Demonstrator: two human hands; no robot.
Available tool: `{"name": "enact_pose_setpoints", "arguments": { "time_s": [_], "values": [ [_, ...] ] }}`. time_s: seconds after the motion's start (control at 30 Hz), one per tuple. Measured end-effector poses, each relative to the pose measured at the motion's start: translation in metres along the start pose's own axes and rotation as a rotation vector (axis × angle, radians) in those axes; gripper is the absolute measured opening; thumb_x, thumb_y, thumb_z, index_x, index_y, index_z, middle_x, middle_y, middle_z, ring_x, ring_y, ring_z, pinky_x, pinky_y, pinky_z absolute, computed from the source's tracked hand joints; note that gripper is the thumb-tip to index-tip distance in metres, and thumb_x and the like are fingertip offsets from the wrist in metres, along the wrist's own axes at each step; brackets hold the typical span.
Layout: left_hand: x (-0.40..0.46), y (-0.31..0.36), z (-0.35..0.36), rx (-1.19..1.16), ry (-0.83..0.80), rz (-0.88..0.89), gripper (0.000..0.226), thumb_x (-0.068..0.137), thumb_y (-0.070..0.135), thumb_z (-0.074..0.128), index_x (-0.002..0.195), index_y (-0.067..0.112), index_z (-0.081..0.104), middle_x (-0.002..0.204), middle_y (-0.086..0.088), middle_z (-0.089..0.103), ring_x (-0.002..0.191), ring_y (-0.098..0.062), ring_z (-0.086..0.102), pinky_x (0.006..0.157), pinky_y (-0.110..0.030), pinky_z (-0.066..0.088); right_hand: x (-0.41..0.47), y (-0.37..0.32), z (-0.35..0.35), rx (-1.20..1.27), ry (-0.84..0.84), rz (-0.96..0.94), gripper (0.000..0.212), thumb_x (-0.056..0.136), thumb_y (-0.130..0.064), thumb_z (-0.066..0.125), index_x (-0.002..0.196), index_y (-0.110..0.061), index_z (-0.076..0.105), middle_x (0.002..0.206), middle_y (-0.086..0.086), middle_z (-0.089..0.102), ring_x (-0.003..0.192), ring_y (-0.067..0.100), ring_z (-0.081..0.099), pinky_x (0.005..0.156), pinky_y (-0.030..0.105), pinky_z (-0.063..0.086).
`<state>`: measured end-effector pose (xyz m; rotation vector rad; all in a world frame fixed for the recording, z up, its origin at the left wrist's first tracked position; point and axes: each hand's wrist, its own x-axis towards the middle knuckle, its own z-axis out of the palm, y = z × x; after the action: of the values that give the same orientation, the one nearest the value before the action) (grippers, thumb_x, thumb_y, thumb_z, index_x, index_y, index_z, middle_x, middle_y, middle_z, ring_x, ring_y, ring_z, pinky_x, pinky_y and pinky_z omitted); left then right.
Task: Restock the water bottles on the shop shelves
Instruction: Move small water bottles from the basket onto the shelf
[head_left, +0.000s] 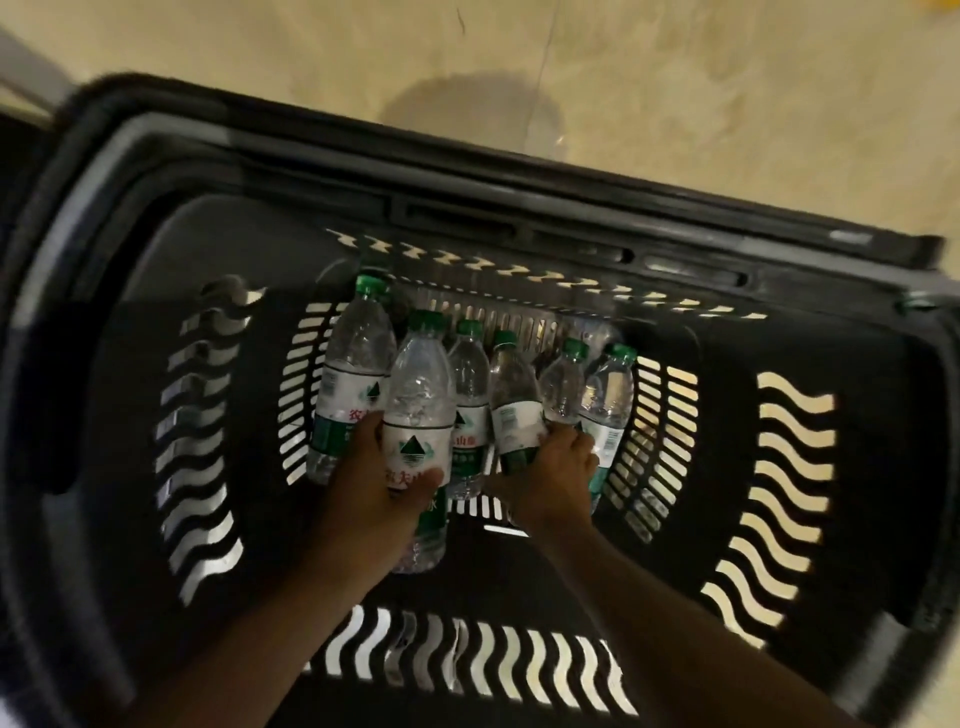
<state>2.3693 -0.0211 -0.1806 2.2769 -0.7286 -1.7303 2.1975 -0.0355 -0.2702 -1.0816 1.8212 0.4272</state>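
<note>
Now bottle (418, 415) within left fingers (415, 483).

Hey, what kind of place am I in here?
Probably a shop floor: a black plastic shopping basket stands on a pale tiled floor, holding identical green-capped water bottles that both hands reach for. No shelves show.
</note>
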Motion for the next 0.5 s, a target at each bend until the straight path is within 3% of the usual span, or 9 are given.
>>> {"name": "enact_pose_setpoints", "arguments": {
  "time_s": [0.07,0.17,0.27,0.4,0.5],
  "values": [
    [0.002,-0.002,0.000,-0.046,0.009,-0.053,0.056,0.088,0.011,0.074,0.129,0.037,0.046,0.108,0.026,0.059,0.088,0.029,0.050,0.072,-0.004,0.039,0.007,-0.003,-0.006,0.096,-0.048,0.105,0.110,0.056,-0.033,0.100,0.137,-0.011,0.029,0.132,0.008,0.041,0.132,0.031,0.041,0.113,0.047,0.043],
    [0.009,-0.008,0.000,-0.050,0.012,-0.096,0.046,0.084,0.014,0.078,0.116,0.036,0.054,0.099,0.023,0.062,0.086,0.021,0.053,0.070,-0.007,0.040,0.022,0.000,-0.008,0.150,-0.131,0.160,0.104,0.053,-0.026,0.101,0.124,-0.017,0.026,0.126,0.007,0.045,0.125,0.031,0.051,0.105,0.042,0.051],
    [0.011,-0.010,0.002,-0.064,0.010,-0.114,0.043,0.082,0.018,0.080,0.115,0.033,0.057,0.099,0.018,0.063,0.088,0.011,0.055,0.070,-0.011,0.042,0.031,0.002,-0.010,0.184,-0.257,0.229,0.111,0.059,-0.019,0.098,0.144,-0.007,0.027,0.143,0.019,0.046,0.127,0.037,0.055,0.103,0.050,0.054],
    [0.002,-0.010,-0.001,-0.101,0.029,-0.148,0.045,0.081,0.021,0.082,0.119,0.029,0.059,0.103,0.014,0.064,0.087,0.003,0.058,0.066,-0.016,0.044,0.018,0.004,-0.027,0.167,-0.355,0.168,0.075,0.069,-0.024,0.092,0.129,-0.010,0.050,0.122,0.014,0.065,0.105,0.029,0.069,0.083,0.040,0.062],
    [-0.024,-0.005,-0.007,-0.187,0.009,-0.191,0.042,0.078,0.022,0.084,0.111,0.031,0.059,0.104,0.011,0.069,0.092,-0.003,0.066,0.068,-0.022,0.051,-0.013,0.010,-0.052,0.142,-0.403,0.135,0.064,0.075,-0.024,0.089,0.126,-0.014,0.051,0.127,0.015,0.064,0.101,0.022,0.066,0.076,0.027,0.058]
  ]
}}
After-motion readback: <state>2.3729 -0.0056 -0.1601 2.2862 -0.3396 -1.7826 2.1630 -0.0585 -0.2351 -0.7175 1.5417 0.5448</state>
